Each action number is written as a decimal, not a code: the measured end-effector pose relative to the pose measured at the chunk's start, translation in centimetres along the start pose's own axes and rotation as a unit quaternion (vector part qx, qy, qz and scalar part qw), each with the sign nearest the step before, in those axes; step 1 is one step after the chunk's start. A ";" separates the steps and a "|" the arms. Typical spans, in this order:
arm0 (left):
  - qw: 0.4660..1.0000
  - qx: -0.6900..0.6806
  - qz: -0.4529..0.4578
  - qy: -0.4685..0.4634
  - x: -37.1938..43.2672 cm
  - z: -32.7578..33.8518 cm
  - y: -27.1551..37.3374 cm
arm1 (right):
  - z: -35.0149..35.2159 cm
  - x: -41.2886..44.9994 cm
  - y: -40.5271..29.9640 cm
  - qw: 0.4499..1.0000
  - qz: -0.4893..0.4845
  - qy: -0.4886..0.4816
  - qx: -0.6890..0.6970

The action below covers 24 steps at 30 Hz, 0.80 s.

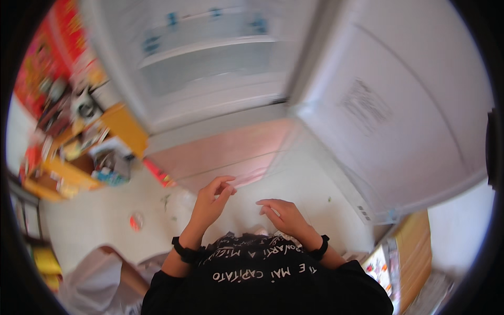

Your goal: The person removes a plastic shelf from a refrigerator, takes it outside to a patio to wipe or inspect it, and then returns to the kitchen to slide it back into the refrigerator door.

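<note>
Both my hands hover in front of my body with nothing in them. My left hand [213, 200] is held over the pale floor, near the pinkish lower front panel [220, 153] of a refrigerator. My right hand [284, 215] hangs apart from it on the other side, fingers loosely curved towards the left. Ahead of me stands the white refrigerator cabinet [165, 112], with a shelf [208, 49] and small blue parts inside. Its white door [401, 98] is swung wide to the right and bears a printed label [364, 104]. Neither hand touches the refrigerator.
At left, a yellow wooden cabinet [126, 128] carries household clutter. A red packet [157, 173] lies by the refrigerator's base, and a small red-and-clear round object [136, 222] is on the floor [90, 220]. Grey fabric [94, 279] is at lower left, a wooden panel [415, 256] at lower right.
</note>
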<state>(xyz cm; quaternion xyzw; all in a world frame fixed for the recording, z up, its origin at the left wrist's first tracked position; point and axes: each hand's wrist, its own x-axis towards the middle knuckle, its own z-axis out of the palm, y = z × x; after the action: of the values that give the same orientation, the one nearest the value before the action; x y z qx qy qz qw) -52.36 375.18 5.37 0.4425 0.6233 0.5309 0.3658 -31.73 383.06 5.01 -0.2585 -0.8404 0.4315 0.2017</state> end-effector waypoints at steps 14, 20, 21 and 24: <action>0.815 -0.012 0.145 -0.561 11.0 17.8 8.8 | -8.8 -15.1 -1.6 0.830 0.100 0.546 -0.051; 0.674 -0.021 0.198 -0.711 10.8 21.7 9.4 | -1.6 -16.8 -4.2 0.550 0.103 0.828 -0.032; 0.646 -0.019 0.201 -0.736 10.6 21.9 9.2 | -0.1 -17.0 -4.6 0.493 0.073 0.867 -0.023; 0.627 -0.025 0.155 -0.763 10.3 22.4 8.5 | 3.5 -16.5 -6.7 0.405 0.030 0.914 -0.005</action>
<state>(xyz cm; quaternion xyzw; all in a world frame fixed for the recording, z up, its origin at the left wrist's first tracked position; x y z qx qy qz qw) -33.76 392.77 10.07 0.7698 0.0300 0.0672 0.6340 -22.45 367.55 6.77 -0.5251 -0.1506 -0.0601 0.8354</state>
